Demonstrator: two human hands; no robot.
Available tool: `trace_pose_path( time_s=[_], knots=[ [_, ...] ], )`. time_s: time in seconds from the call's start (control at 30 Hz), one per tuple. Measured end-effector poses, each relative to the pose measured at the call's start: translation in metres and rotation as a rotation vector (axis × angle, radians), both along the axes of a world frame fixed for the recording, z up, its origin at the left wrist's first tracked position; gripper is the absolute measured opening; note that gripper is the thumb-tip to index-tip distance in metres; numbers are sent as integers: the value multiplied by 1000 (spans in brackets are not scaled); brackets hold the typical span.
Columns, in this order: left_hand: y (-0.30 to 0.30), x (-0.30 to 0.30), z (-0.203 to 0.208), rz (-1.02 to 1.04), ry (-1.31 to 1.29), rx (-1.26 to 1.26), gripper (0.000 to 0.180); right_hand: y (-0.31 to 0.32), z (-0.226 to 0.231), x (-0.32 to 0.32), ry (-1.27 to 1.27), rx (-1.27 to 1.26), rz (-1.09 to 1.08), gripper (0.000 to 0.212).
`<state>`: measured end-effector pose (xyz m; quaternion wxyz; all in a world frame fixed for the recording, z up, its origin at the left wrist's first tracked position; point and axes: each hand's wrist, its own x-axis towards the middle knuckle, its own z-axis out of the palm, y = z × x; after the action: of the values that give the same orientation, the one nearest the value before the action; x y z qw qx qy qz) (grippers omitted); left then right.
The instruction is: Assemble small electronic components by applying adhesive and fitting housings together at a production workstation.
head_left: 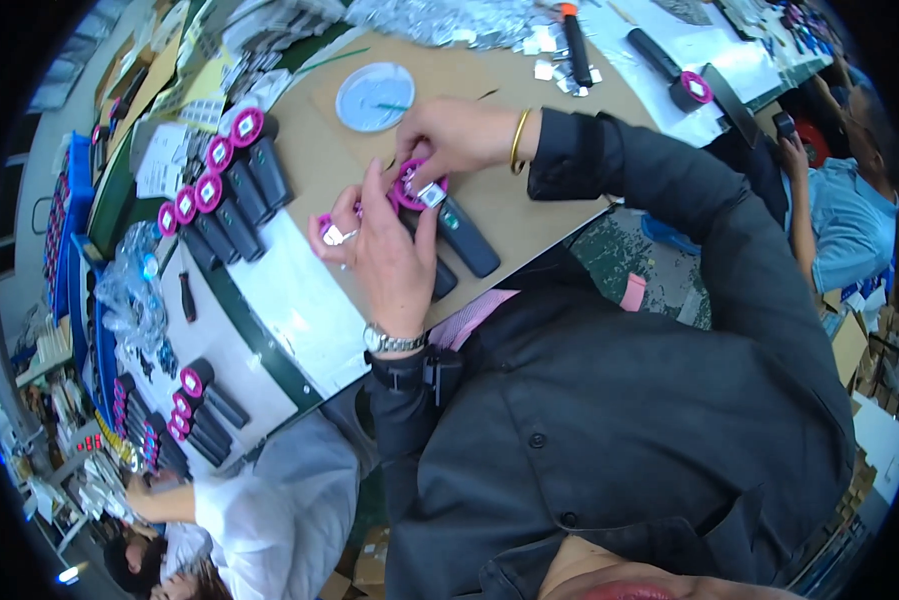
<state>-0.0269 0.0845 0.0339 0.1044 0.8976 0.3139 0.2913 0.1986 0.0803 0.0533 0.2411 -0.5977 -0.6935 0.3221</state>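
A hair dryer [466, 238] with a dark grey handle and a magenta ring head lies on the brown board in front of me. My left hand [394, 255] steadies its head, fingers bent around the magenta ring. A small silver square label [430, 195] shows at the ring's edge. My right hand [447, 137] reaches in from the right, thumb and fingers pinched at the ring's opening; what they pinch is hidden. Under my left hand a second hair dryer [443, 281] is partly covered, and another silver piece [336, 236] shows by the left fingers.
Several similar hair dryers [259, 180] stand in a row at left, more [209, 400] lower down. A round white lid [374, 97] lies beyond my hands; a black tool with an orange tip [575, 50] lies far right. A screwdriver [187, 297] lies left. Co-workers sit at right and lower left.
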Motion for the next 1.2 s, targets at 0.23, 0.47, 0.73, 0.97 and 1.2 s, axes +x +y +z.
trace_pose_path(
  time_s=[0.23, 0.47, 0.73, 0.97, 1.2],
  knots=[
    [-6, -14, 12, 41, -2, -1, 82, -47, -4, 78, -415, 201, -441, 18],
    [1, -38, 2, 129, 13, 23, 71, -69, -37, 133, -946, 224, -475, 14],
    [0, -47, -1, 160, -3, -47, 74, -57, -3, 99, -617, 363, -329, 16],
    [3, -48, -9, 146, -36, -70, 80, -6, 33, -7, 113, 257, 44, 16],
    [9, -46, -13, 149, -67, -94, 85, 24, 26, -45, -51, 108, 143, 18]
  ],
)
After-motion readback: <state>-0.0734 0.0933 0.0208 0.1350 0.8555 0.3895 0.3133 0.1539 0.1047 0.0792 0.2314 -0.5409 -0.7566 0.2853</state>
